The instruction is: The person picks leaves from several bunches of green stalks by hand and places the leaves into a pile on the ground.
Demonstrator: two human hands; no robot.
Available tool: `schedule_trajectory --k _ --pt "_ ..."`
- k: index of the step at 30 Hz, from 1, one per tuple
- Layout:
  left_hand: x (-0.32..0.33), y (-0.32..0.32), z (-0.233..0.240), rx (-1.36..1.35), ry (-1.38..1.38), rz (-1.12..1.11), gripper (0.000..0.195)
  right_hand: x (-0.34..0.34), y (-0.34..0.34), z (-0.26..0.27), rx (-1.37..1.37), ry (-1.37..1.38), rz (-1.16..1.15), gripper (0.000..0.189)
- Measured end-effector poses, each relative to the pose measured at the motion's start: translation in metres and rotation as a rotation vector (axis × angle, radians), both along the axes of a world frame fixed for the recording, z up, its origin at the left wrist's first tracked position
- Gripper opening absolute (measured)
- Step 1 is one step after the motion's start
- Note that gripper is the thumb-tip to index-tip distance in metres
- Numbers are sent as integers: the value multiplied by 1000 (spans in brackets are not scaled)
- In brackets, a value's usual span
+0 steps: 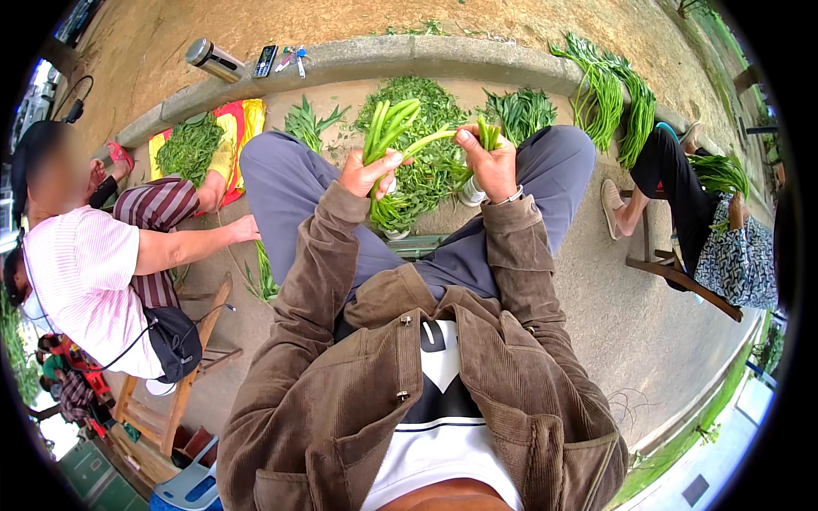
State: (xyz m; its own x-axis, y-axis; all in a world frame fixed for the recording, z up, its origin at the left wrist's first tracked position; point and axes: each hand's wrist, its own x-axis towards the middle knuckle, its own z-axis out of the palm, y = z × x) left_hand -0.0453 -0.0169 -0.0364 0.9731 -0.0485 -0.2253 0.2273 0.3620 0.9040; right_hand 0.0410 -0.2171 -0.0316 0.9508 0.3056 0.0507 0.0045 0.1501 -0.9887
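My left hand [372,172] is closed around a bunch of green leafy-vegetable stems [388,128], with their cut ends upward and leaves hanging below the fist. My right hand [489,160] grips a smaller bunch of stems [489,133], and its thumb and finger meet the tip of one pale stem stretching across from the left bunch. Beneath and beyond both hands spreads a large pile of loose green leaves [425,102] on the ground between my knees. Small leafy bundles lie on either side of that pile, one to the left [311,121] and one to the right [523,114].
A concrete kerb [358,57] curves ahead, carrying a steel flask [215,60], a mobile phone [265,62], keys [299,61] and long-stemmed greens [601,96]. At left, a person [89,268] sits beside greens on a red-yellow sack [239,124]. Another person [728,236] sits at right, holding greens.
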Motion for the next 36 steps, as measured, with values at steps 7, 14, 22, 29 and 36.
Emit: schedule_trajectory --k 7,14,22,29,36 --pt "5 -10 4 29 -3 -2 16 2 7 -7 93 175 -152 17" --pt "-5 -2 -6 -92 -77 113 17 38 -14 -1 359 254 -458 11" --pt "-1 -8 -5 -19 -102 157 20 17 5 -19 -90 45 -311 24" --pt "-2 -15 -5 193 -87 120 23 -3 22 8 41 178 -63 26" --pt "0 -22 -14 305 -142 137 24 -6 24 -1 84 226 -61 19"
